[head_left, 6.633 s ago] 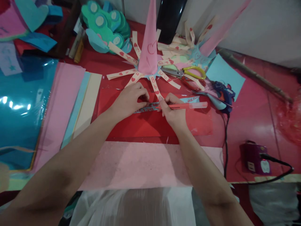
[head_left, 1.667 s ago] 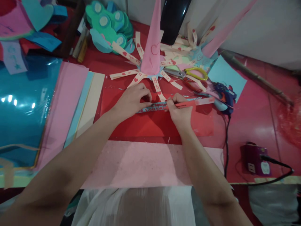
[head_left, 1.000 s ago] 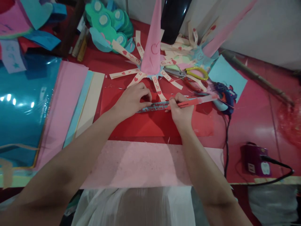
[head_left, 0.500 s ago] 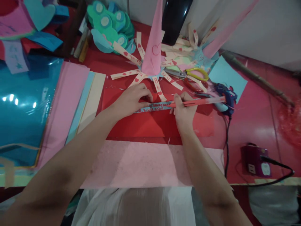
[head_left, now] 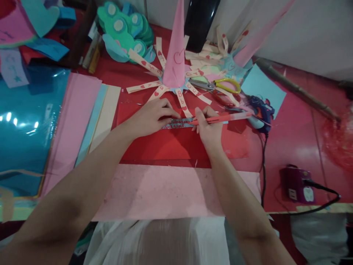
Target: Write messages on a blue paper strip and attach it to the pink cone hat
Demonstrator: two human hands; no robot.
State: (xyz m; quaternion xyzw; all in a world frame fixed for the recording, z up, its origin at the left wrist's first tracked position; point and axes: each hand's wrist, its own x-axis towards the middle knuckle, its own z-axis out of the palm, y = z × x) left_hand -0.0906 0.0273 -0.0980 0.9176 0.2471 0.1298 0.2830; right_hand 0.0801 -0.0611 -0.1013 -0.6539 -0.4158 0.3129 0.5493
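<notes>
Red counter, biggest thing in view. Pink sheet along its near edge; red sheet just beyond. Past that, pink cone upright, lettered paper arms fanned round its base. Left grip: fingers bent at the blue strip (pinching or only pressing, cannot tell). Right grip clasped round a red pen, slanting. Strip, red-lettered, lies over the red sheet

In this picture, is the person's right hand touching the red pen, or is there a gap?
Touching. The head view shows the right hand closed around the red pen, thumb against its barrel.
</notes>
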